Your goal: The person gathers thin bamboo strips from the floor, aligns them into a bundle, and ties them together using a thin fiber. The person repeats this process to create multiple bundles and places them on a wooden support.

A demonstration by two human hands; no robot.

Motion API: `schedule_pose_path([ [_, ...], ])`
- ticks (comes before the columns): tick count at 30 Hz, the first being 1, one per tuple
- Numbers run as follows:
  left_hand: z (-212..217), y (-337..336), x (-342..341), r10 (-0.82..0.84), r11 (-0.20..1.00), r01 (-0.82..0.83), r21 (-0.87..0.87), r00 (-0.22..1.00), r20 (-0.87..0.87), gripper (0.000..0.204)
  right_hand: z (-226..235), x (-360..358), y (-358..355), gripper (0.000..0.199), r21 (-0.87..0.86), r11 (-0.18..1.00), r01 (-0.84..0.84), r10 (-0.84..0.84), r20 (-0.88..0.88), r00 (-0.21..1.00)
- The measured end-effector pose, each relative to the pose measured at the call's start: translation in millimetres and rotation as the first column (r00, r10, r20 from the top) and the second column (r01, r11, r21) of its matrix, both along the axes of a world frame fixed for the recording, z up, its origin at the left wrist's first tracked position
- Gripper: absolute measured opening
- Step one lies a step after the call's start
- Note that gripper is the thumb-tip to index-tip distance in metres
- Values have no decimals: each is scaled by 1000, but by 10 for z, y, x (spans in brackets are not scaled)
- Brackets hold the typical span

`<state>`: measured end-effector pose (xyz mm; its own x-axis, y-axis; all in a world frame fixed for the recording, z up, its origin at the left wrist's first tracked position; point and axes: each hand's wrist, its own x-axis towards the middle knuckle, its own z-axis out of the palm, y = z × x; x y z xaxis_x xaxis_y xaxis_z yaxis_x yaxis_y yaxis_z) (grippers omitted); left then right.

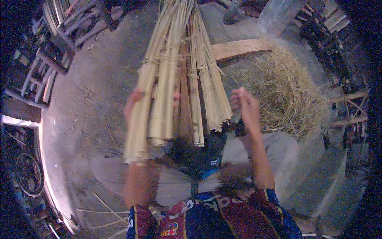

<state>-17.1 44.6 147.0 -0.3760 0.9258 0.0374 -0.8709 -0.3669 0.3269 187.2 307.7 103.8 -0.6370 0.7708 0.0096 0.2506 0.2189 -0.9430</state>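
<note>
Two long bundles of pale split strips [162, 107], possibly bamboo or cane, lie in my left hand [133, 101]. Its fingers wrap round them from beneath, and some fingertips show at their right side. The bundles are tied partway along and spread apart at their near ends. To their right, more tied strip bundles [207, 95] slope over a reddish-brown wooden piece [185, 85]. Beside these near ends hovers my right hand [247, 107], apart from them. Its fingers are loosely curled and slightly blurred, with nothing visible in them.
A heap of dry straw-like shavings [292, 93] covers the floor at right. Beyond the bundles lies a curved wooden plank [242, 48]. Loose strips [105, 209] are scattered at lower left. Wooden frames [51, 63] stand at far left, above a wheel [30, 174] near a doorway.
</note>
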Motion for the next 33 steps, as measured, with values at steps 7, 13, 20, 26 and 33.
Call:
schedule_pose_path([
  [7, -152, 885, 1002, -67, 858, -35, -513, 981, -179, 37, 24, -132, -596, 67, -877, 389, -282, -11, -310, 951],
  [13, 87, 1425, 1203, 40, 963, -67, -260, 993, -108, 41, 958, 81, -473, 49, -757, 618, -214, -67, -322, 945],
  [20, -698, 1442, 1398, -83, 908, -59, -416, 945, -316, 48, 85, 541, -285, 58, -625, 750, -216, 190, -110, 976],
  [26, -813, 1472, 1211, -236, 755, -141, -641, 853, -466, 48, -179, 514, -466, 70, -232, 947, -223, 258, 135, 957],
  [33, -516, 1455, 1109, -102, 774, -349, -529, 755, -647, 43, 486, 344, -625, 58, -280, 948, -151, 196, 139, 971],
])
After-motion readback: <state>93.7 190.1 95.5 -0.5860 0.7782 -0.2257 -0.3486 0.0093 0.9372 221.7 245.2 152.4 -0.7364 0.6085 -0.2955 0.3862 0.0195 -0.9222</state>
